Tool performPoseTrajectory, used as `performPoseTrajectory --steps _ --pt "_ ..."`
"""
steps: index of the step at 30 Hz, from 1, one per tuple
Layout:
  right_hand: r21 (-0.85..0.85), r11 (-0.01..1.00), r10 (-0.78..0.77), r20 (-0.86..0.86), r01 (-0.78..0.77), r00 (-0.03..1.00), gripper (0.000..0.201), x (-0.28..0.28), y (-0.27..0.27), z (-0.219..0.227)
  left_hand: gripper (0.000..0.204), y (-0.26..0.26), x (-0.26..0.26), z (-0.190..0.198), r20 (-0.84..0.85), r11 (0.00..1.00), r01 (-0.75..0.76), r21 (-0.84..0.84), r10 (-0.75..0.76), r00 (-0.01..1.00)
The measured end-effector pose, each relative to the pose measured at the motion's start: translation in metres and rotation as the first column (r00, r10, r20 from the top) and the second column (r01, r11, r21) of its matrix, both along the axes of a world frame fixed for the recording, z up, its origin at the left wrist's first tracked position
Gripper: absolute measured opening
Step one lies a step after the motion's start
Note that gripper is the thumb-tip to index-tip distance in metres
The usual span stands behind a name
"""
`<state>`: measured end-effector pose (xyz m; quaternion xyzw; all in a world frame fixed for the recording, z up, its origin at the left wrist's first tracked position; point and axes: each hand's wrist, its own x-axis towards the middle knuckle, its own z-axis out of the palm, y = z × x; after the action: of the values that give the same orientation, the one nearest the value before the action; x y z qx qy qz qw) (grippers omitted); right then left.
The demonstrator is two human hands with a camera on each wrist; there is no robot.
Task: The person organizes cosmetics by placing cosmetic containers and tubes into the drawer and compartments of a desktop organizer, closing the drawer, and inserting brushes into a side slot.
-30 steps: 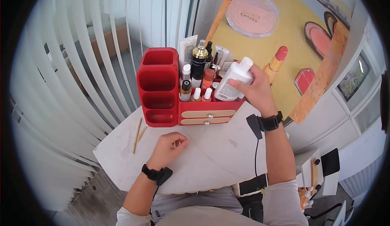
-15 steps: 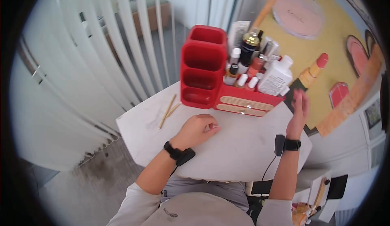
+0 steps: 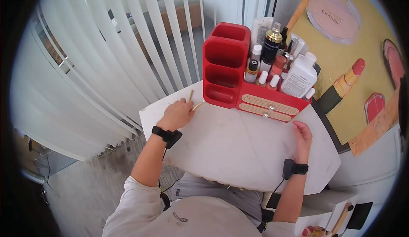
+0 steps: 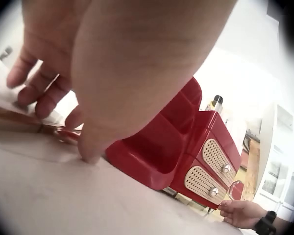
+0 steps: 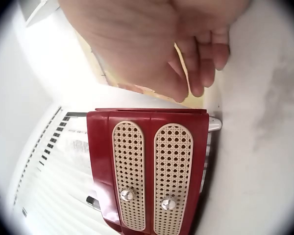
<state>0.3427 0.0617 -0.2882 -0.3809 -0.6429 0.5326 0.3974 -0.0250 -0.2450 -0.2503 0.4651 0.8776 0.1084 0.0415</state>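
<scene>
My left hand [image 3: 177, 114] is low over the left side of the white table, fingers relaxed and reaching over two thin gold sticks [image 3: 197, 106], which it partly covers. In the left wrist view its fingertips [image 4: 45, 105] point down and spread near the tabletop. A red organizer [image 3: 206, 73] with open compartments on its left and two rattan-front drawers [image 3: 270, 103] stands at the back. Just in front of its right corner, my right hand [image 3: 302, 141] holds nothing, its fingers loosely bent. A white bottle [image 3: 298, 80] leans among the bottles in the organizer's right part.
Behind the table's left side hang white vertical blinds [image 3: 106, 66]. A yellow painting [image 3: 341, 79] with a lipstick and a perfume bottle leans at the right. Several cosmetics, including a black bottle with a gold collar [image 3: 271, 45], crowd the organizer's right section.
My right hand has let go of the white bottle, leaving it in the organizer, and drawn back toward the table's front. My left hand has moved left to the gold sticks. The head view has shifted.
</scene>
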Motion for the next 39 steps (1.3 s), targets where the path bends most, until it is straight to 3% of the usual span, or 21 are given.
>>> performPoseTrajectory --steps 8,10,15,18,20,23,26,31,33,35,36,38,39 --pt "0.049 0.998 0.045 0.025 -0.046 0.999 0.02 0.001 -0.005 0.0 0.022 -0.031 0.045 0.002 0.062 0.992 -0.011 0.13 0.003 0.998" --pt "0.059 0.997 0.046 0.03 -0.048 0.998 0.019 0.0 -0.004 -0.003 0.021 -0.032 0.058 0.006 0.077 0.985 -0.071 0.16 0.06 0.995" --pt "0.079 0.996 0.039 0.048 -0.042 0.998 0.019 0.0 -0.004 -0.006 0.017 -0.026 0.073 0.034 -0.07 0.959 0.014 0.282 0.006 0.998" --pt "0.135 0.988 0.059 0.089 -0.07 0.994 0.018 0.001 -0.002 -0.006 0.014 -0.001 0.069 0.069 -0.143 0.905 0.055 0.423 0.006 0.99" --pt "0.125 0.989 0.069 0.076 -0.078 0.995 0.016 0.001 0.001 -0.01 0.01 0.021 0.065 0.087 -0.196 0.801 0.103 0.589 0.019 0.98" --pt "0.103 0.993 0.046 0.072 -0.053 0.996 0.015 0.001 -0.002 -0.007 0.011 0.054 0.056 0.105 -0.178 0.735 0.124 0.667 -0.005 0.984" --pt "0.147 0.987 0.051 0.074 -0.061 0.996 0.017 0.001 -0.003 -0.006 0.014 0.087 0.036 0.086 -0.29 0.739 0.263 0.62 -0.095 0.952" --pt "0.134 0.99 0.035 0.076 -0.045 0.996 0.016 0.001 -0.001 -0.008 0.018 0.082 0.039 0.069 -0.228 0.817 0.289 0.498 -0.198 0.953" --pt "0.116 0.992 0.036 0.087 -0.046 0.996 0.016 0.001 -0.003 -0.01 0.02 0.054 0.051 0.069 -0.185 0.817 0.252 0.518 -0.181 0.966" --pt "0.139 0.99 0.022 0.087 -0.034 0.996 0.018 -0.001 -0.002 -0.011 0.025 0.015 0.053 0.054 -0.329 0.941 0.17 0.292 -0.069 0.942" --pt "0.139 0.989 0.03 0.084 -0.041 0.996 0.018 -0.002 -0.003 -0.01 0.025 -0.004 0.055 0.046 -0.332 0.943 0.164 0.291 -0.062 0.941" --pt "0.189 0.982 0.009 0.119 -0.032 0.993 0.019 -0.002 -0.004 -0.009 0.028 -0.034 0.059 0.028 -0.334 1.0 -0.011 0.023 0.018 0.942" --pt "0.184 0.982 0.023 0.124 -0.046 0.992 0.019 -0.003 -0.004 -0.009 0.028 -0.041 0.061 0.02 -0.329 1.0 -0.025 0.018 0.03 0.944"
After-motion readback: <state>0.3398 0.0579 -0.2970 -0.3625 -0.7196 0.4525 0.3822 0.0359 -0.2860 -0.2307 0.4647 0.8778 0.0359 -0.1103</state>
